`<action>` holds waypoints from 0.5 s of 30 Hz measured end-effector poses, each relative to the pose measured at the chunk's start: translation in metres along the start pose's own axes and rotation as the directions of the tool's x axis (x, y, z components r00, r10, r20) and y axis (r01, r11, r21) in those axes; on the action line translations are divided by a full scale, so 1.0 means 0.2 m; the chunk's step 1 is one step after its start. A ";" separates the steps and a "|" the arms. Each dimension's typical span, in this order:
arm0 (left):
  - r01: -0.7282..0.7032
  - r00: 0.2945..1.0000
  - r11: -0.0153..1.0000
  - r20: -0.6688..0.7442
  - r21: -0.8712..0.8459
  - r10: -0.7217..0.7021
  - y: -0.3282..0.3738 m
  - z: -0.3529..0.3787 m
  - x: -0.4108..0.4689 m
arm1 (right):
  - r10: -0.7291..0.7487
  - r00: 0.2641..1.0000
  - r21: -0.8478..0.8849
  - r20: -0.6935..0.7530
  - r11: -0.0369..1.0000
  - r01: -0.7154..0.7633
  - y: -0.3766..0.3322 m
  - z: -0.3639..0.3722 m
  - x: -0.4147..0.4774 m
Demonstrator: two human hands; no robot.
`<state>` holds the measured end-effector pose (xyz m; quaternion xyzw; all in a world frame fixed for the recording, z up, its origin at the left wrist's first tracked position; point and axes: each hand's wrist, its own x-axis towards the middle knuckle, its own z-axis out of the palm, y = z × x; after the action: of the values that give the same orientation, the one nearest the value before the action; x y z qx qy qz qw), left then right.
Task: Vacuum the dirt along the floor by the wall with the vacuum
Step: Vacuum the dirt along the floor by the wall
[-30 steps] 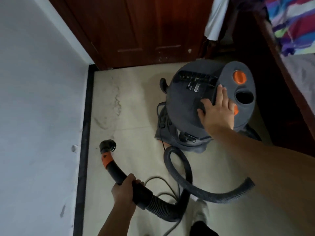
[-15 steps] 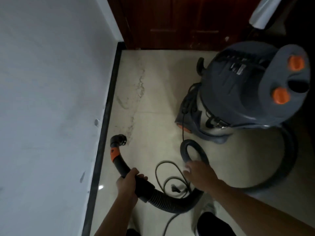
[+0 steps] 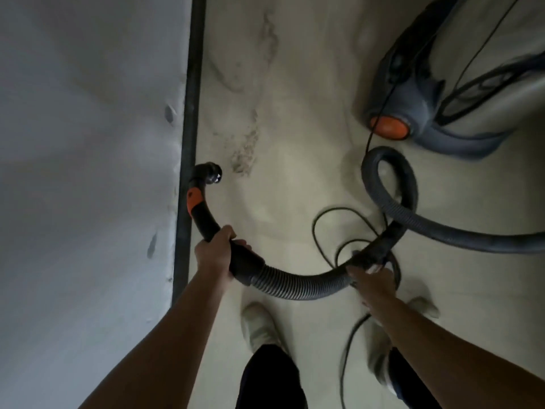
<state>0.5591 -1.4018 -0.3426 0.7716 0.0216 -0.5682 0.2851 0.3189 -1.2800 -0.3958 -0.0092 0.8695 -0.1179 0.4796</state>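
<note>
The left hand (image 3: pixel 216 252) is closed firmly round the black curved handle (image 3: pixel 203 219) of the hose (image 3: pixel 295 286), with the fingers wrapped over the top and the thumb underneath. From that hand the handle rises toward eleven o'clock, passes an orange collar (image 3: pixel 193 200), and ends in the open nozzle (image 3: pixel 211 174). The nozzle sits just beside the dark skirting (image 3: pixel 188 113) at the foot of the grey wall (image 3: pixel 88 143).

The dirt (image 3: pixel 246 152), a gritty patch on the pale floor (image 3: pixel 295 84), lies at about one o'clock from the nozzle, near it but apart.

The right hand (image 3: pixel 370 278) is at three o'clock from the left. It is blurred, but its fingers appear to curl round the ribbed hose. Beyond it the hose loops up toward twelve o'clock and then runs off the right edge.

A thin black cord (image 3: pixel 317 231) coils on the floor between the hands.

The vacuum (image 3: pixel 427 98), grey with an orange part (image 3: pixel 389 126) low on its base, stands at the upper right, well apart from the wall.

A pale shoe (image 3: pixel 259 326) shows at six o'clock, below the hose.
</note>
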 end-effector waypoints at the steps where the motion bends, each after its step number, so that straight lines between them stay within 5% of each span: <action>1: 0.010 1.000 1.000 0.013 0.000 -0.010 -0.02 -0.03 0.07 | 0.148 0.981 0.187 0.122 0.968 -0.169 0.03 0.06 0.03; 3: 0.032 0.997 0.999 0.065 0.023 -0.034 -0.08 -0.10 0.18 | 0.232 0.927 0.444 0.294 0.826 -0.347 0.04 0.16 0.10; 6: -0.047 0.988 0.996 0.150 0.074 0.035 -0.19 -0.18 0.31 | 0.177 0.933 0.638 0.314 0.689 -0.345 0.02 0.27 0.22; 15: -0.296 0.955 0.952 0.029 0.077 0.294 -0.38 -0.28 0.67 | 0.018 0.993 0.663 0.118 0.742 -0.093 0.07 0.54 0.45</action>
<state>0.6270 -1.3503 -0.4822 0.7722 -0.1190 -0.5262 0.3356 0.3616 -1.2997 -0.5291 0.1827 0.7434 -0.4060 0.4991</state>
